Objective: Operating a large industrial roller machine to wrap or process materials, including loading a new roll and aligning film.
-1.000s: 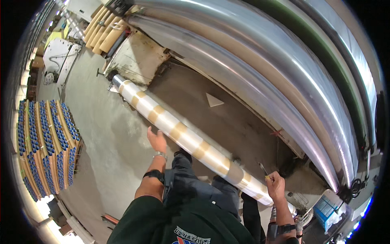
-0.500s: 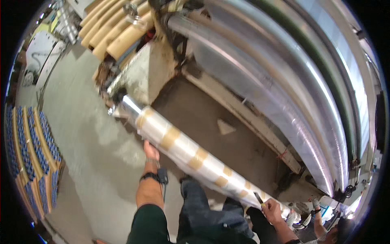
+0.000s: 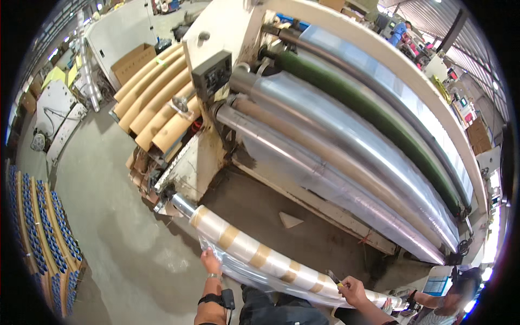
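Note:
A long roll of clear plastic film [image 3: 260, 254] with tan bands around it lies slantwise in front of me on a metal shaft [image 3: 183, 205]. At its left part, my left hand [image 3: 211, 262] is closed on a loose edge of clear film [image 3: 233, 262] hanging along the near side. Farther right, my right hand [image 3: 353, 291] is closed around a small knife [image 3: 339, 284] with a yellow handle and a dark blade, held against the near side of the roll. Part of the knife is hidden by my fingers.
Beyond the roll stands a machine with long film-covered rollers [image 3: 325, 168] and a white side frame [image 3: 230, 27]. Cardboard tubes [image 3: 157, 92] are stacked at the far left, with blue-and-tan tubes [image 3: 49, 233] near left. A co-worker [image 3: 460, 292] is at the roll's right end.
The view has tilted up, showing more of the machine. My left hand has drawn the loose film away from the roll toward me. The knife has shifted left along the roll.

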{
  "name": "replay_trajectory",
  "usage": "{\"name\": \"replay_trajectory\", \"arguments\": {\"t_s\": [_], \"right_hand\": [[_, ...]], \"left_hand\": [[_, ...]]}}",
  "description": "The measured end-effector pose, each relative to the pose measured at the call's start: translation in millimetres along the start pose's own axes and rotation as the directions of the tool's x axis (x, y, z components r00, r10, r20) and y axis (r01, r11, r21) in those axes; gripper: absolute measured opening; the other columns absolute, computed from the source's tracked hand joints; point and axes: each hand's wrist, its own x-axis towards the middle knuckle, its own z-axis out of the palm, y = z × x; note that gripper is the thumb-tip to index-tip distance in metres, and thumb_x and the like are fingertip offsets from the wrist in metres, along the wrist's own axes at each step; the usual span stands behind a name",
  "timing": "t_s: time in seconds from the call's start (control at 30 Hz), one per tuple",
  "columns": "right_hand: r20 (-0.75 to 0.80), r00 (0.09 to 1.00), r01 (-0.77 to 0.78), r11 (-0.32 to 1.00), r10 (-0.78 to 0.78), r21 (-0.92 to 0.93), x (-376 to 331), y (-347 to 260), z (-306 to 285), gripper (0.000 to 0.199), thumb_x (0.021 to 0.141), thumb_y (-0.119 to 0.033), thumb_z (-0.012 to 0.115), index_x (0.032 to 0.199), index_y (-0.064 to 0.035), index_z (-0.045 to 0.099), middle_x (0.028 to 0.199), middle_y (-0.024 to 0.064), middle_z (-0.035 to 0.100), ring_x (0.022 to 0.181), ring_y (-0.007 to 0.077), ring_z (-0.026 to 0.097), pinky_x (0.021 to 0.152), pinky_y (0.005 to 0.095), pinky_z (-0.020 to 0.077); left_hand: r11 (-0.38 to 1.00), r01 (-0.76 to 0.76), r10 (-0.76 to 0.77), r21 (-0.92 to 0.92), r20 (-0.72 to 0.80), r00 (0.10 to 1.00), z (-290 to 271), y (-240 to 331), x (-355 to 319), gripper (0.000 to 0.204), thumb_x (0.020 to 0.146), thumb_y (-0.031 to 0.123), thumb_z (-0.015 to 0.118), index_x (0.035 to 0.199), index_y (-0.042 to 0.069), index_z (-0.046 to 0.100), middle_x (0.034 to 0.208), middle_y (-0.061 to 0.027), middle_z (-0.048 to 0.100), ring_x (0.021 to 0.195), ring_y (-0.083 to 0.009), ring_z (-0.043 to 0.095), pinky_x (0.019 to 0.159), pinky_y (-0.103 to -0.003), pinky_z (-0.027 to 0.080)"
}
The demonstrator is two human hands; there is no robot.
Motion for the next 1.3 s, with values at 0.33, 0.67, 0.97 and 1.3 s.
{"name": "replay_trajectory", "arguments": {"t_s": [0.33, 0.67, 0.97, 1.3], "right_hand": [[0.123, 0.963, 0.157, 0.868, -0.241, 0.472, 89, -124, 25, 0.01, 0.089, -0.008, 0.06, 0.083, -0.0007, 0.056, 0.068, 0.0047, 0.06, 0.056, 0.0096, 0.054, 0.051, 0.0249, 0.0441], [-0.043, 0.883, 0.379, 0.656, -0.467, 0.652, 239, -500, 138, 0.011, 0.088, -0.014, 0.059, 0.085, -0.0031, 0.058, 0.065, 0.0019, 0.053, 0.052, 0.0094, 0.049, 0.043, 0.0244, 0.0348], [-0.166, 0.912, 0.393, 0.684, -0.374, 0.615, 337, -650, 181, 0.011, 0.086, -0.011, 0.062, 0.094, -0.0041, 0.057, 0.069, 0.0035, 0.058, 0.051, 0.0111, 0.056, 0.04, 0.0252, 0.0377], [-0.233, 0.797, 0.572, 0.821, -0.557, -0.007, 346, -667, 156, 0.027, 0.078, -0.013, 0.065, 0.1, 0.0006, 0.066, 0.094, 0.0187, 0.069, 0.085, 0.0304, 0.068, 0.072, 0.0372, 0.054]], "left_hand": [[0.932, 0.131, -0.139, 0.339, 0.001, 0.99, -6, 3, -28, 0.012, 0.081, 0.008, 0.065, 0.087, -0.002, 0.062, 0.068, -0.0043, 0.057, 0.056, -0.0134, 0.052, 0.05, -0.031, 0.041], [0.799, 0.391, -0.583, 0.457, 0.427, 0.691, -25, 29, -1, 0.013, 0.086, 0.006, 0.063, 0.097, 0.002, 0.058, 0.079, -0.0087, 0.062, 0.066, -0.0216, 0.064, 0.055, -0.038, 0.057], [0.763, 0.367, -0.617, 0.532, 0.431, 0.658, -21, 53, -1, 0.017, 0.086, 0.007, 0.063, 0.099, -0.002, 0.056, 0.087, -0.0104, 0.063, 0.068, -0.024, 0.064, 0.059, -0.041, 0.058], [0.736, 0.228, -0.569, 0.638, 0.399, 0.719, -3, 74, -6, 0.013, 0.086, 0.009, 0.063, 0.094, -0.001, 0.059, 0.076, -0.0077, 0.064, 0.059, -0.0189, 0.062, 0.051, -0.033, 0.053]]}}
